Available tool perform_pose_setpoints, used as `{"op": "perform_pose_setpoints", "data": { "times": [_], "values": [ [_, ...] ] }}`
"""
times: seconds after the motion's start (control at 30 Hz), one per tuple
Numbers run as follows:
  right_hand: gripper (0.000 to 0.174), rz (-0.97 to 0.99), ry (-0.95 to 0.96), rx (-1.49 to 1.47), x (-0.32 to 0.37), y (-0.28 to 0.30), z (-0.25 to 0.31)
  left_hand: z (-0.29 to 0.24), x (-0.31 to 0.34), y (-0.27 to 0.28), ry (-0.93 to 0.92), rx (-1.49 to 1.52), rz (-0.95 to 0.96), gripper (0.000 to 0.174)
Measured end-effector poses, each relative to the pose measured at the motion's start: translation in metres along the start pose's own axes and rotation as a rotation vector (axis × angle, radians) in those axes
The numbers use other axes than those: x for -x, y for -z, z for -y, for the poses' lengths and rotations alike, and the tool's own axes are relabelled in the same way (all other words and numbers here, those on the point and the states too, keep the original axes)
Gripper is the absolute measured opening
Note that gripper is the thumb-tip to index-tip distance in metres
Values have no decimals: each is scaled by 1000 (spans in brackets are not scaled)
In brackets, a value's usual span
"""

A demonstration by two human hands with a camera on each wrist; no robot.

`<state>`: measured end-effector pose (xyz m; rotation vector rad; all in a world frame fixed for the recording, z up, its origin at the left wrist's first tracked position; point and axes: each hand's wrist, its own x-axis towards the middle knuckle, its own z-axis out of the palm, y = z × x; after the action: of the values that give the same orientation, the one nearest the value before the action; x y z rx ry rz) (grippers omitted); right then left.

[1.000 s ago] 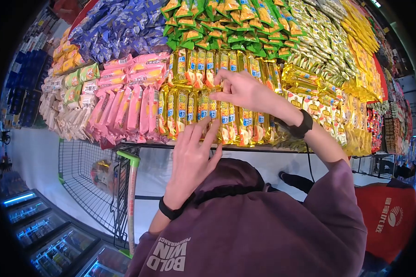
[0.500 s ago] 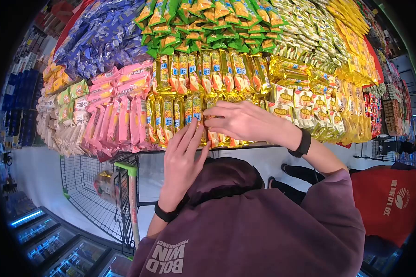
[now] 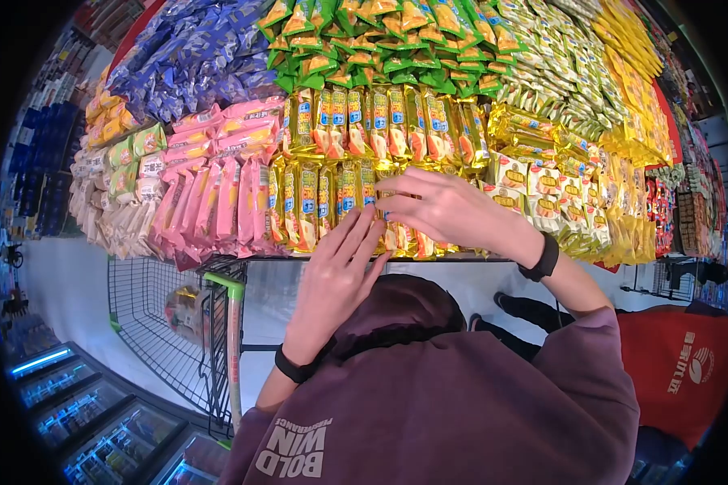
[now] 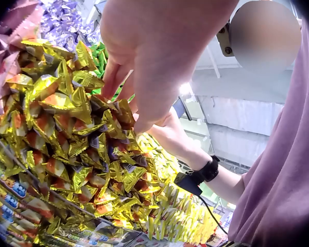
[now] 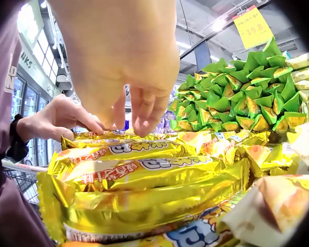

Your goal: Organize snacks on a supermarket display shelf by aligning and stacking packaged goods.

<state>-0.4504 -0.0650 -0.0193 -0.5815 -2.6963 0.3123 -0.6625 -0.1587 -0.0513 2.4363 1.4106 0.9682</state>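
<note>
My left hand (image 3: 336, 279) lies with straight fingers over the front row of gold snack packs (image 3: 307, 202), its fingertips right at the pack tops. Close to its right, my right hand (image 3: 449, 212) reaches down over the same row with bent fingers. The right wrist view has the right hand's fingers (image 5: 147, 110) pointing down among the gold packs (image 5: 139, 170), with the left hand (image 5: 59, 118) just beyond. Its fingertips are partly hidden behind packs, and I cannot tell whether they pinch one. Gold wrapper ends (image 4: 72, 128) fill the left wrist view below the left hand (image 4: 149, 56).
Pink packs (image 3: 218, 202) lie left of the gold ones; white packs (image 3: 542, 194) lie to the right. Green packs (image 3: 396, 48) and purple packs (image 3: 194, 56) are heaped behind. A shopping cart (image 3: 170, 339) stands front left. Someone in a red vest (image 3: 679, 372) is at the right.
My right hand has come down from the back of the gold packs to the front row, beside the left hand. The left hand stays on that row.
</note>
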Motion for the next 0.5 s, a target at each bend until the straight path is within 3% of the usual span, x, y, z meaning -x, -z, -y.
{"op": "perform_pose_setpoints", "data": {
  "times": [0.17,0.5],
  "values": [
    [21,23,-50,21,-5,-3,-9,2,0,2,3,18,14,40],
    [24,-7,27,-25,-7,1,-23,3,-2,3,-9,23,23,46]
  ]
}}
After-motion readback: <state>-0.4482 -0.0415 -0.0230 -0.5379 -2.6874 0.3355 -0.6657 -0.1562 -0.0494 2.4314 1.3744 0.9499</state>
